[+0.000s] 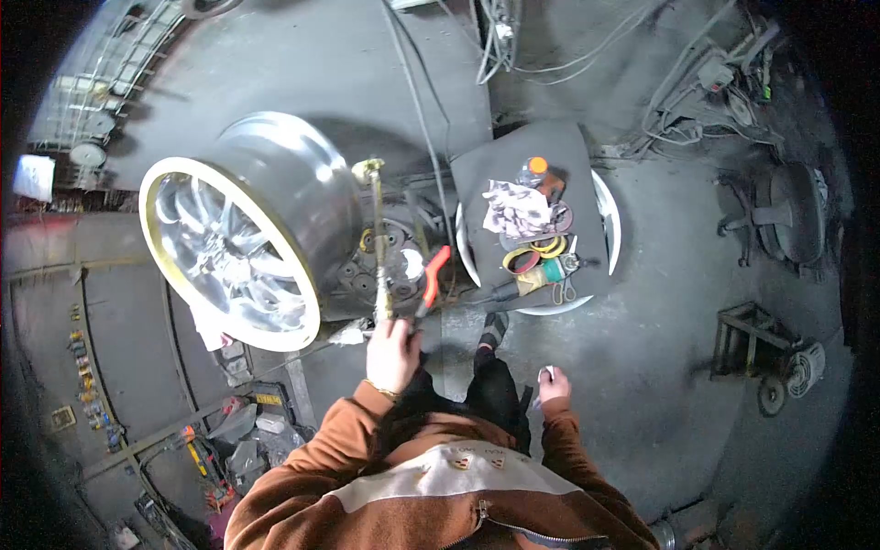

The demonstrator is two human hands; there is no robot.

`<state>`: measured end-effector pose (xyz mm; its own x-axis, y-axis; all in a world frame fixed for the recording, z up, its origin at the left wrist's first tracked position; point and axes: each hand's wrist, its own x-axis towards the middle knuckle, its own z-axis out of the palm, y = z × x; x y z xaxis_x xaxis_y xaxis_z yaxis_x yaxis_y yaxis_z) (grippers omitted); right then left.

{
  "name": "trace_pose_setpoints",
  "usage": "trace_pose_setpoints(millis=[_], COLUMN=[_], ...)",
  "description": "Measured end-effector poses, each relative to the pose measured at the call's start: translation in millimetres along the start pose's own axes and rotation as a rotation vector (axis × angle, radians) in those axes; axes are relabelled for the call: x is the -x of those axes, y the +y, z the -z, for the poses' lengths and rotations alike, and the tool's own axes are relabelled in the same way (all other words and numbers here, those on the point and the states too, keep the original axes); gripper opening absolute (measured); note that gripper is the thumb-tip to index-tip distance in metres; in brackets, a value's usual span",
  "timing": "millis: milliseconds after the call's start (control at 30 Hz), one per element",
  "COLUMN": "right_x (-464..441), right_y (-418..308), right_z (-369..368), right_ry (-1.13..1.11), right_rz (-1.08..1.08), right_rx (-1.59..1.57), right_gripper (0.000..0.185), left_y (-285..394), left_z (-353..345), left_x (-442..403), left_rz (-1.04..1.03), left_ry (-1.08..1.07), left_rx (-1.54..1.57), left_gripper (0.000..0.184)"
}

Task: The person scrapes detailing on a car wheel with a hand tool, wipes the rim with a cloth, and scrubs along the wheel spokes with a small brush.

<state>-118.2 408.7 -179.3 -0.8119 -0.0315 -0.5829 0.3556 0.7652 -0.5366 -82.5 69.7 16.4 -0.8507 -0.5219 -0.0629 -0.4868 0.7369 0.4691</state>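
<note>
My left hand [393, 357] is closed at the lower end of a long metal rod [379, 247] with a yellowish top. Just right of these fingers, a red handle [434, 277] slants up from a dark part; whether I touch it is unclear. A large polished wheel rim [316, 197] with a yellow-edged lip stands tilted at the left, beside the rod. My right hand [554, 386] is lower and further right, closed around a small white item [547, 374] that is mostly hidden by the fingers.
On a dark board [495, 179] lying over another rim are an orange-capped bottle [536, 167], a stained cloth [515, 209], tape rolls [522, 260], scissors [564, 291] and a green power tool [553, 269]. A chair [793, 214] and a wheeled metal frame [752, 337] stand at right.
</note>
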Motion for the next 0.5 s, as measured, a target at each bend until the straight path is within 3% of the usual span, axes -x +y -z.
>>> trace_pose_setpoints(millis=[133, 367, 500], right_x=[-17, -10, -10], right_y=[-20, -45, -24], right_z=[-10, -3, -2], right_ry=[0.033, -0.013, -0.002], right_rz=[0.137, 0.131, 0.171], right_rx=[-0.023, -0.031, -0.071], right_gripper=[0.026, 0.026, 0.025], left_y=[-27, -36, -37], left_z=[32, 16, 14], left_x=[-8, -49, -54], left_rz=[-0.075, -0.179, -0.214], left_ry=[0.027, -0.101, -0.123], left_rx=[-0.28, -0.443, -0.465], left_gripper=[0.016, 0.016, 0.017])
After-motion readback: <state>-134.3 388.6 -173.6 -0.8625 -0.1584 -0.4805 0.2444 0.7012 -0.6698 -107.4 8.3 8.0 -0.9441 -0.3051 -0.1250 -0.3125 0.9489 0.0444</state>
